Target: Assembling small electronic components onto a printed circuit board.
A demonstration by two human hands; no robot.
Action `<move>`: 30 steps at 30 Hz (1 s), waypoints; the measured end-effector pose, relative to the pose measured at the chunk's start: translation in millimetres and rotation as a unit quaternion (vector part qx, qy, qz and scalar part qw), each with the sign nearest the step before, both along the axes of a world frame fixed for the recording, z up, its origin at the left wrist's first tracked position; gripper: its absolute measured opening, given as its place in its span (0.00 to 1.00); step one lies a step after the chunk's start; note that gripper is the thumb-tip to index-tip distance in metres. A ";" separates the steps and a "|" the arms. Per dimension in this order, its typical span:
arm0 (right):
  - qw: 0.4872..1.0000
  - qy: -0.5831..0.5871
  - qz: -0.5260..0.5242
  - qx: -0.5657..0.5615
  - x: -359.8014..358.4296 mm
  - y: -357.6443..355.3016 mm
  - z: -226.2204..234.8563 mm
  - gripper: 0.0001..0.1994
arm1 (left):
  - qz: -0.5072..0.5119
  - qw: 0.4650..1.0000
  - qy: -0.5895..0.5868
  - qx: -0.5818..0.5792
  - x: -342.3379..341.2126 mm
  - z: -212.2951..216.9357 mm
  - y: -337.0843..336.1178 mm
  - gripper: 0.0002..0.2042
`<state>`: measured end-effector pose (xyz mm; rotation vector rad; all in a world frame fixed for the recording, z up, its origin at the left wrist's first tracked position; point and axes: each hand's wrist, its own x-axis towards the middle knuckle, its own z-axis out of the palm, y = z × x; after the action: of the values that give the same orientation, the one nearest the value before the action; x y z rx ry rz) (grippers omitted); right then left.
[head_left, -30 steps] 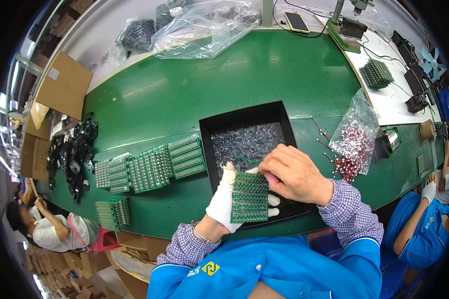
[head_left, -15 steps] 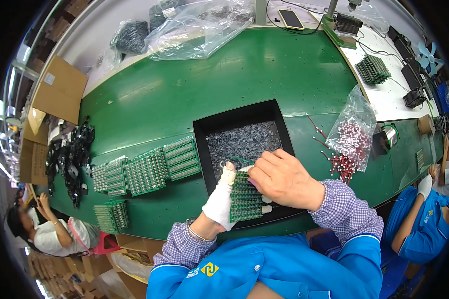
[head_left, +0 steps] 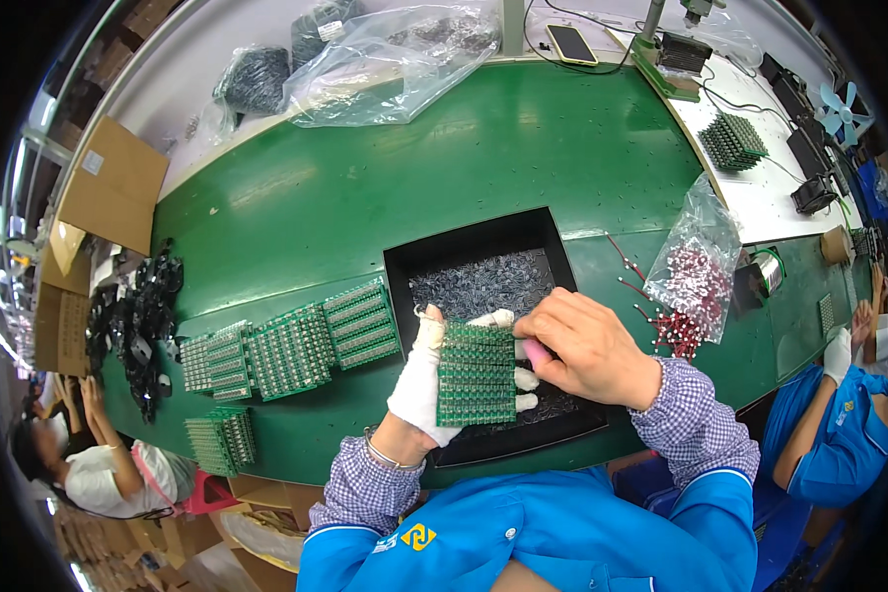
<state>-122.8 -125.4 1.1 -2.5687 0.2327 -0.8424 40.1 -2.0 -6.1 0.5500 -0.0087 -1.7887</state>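
Note:
My left hand (head_left: pixel 422 390), in a white glove with bare skin at the wrist, grips a green circuit board panel (head_left: pixel 476 380) covered in rows of small components. The gloved fingertips come out past its right edge. Close by that edge is my bare right hand (head_left: pixel 587 350), its fingers pinched together and something pink at the thumb. Whatever the pinch holds, if anything, is hidden. Beneath both hands stands a black tray (head_left: pixel 397 271) with many small dark parts (head_left: pixel 479 276) in it.
Left of the tray lie rows of green board panels (head_left: pixel 291 350), with another stack (head_left: pixel 219 439) nearer me. Black strips (head_left: pixel 143 326) heap farther left. At right sit a clear bag (head_left: pixel 701 266) and red-wired parts (head_left: pixel 676 331). Co-workers sit at both sides.
The board panel now faces up more squarely, with its whole front showing. My right hand has drawn off its upper corner to the right.

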 end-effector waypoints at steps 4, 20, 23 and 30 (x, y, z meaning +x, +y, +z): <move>1.000 -0.007 -0.003 -0.012 3.5 1.3 -2.0 0.08 | 0.007 1.000 -0.012 0.013 -1.4 -2.6 -0.4 0.38; 0.994 0.046 -0.011 -0.103 8.5 -0.1 -8.4 0.08 | 0.009 0.994 -0.099 0.049 -7.9 -1.7 1.6 0.43; 0.996 0.026 -0.008 -0.081 5.4 -1.7 -6.3 0.08 | 0.002 0.997 -0.062 0.041 -4.6 -3.2 1.5 0.43; 0.998 0.009 -0.013 -0.061 6.3 -4.7 -8.9 0.07 | -0.004 0.999 -0.025 0.026 -4.0 -6.6 1.0 0.40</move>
<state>-116.6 -130.1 -7.8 -2.6934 0.2272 -0.8693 36.1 -1.0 -12.7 0.6325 0.0004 -1.7870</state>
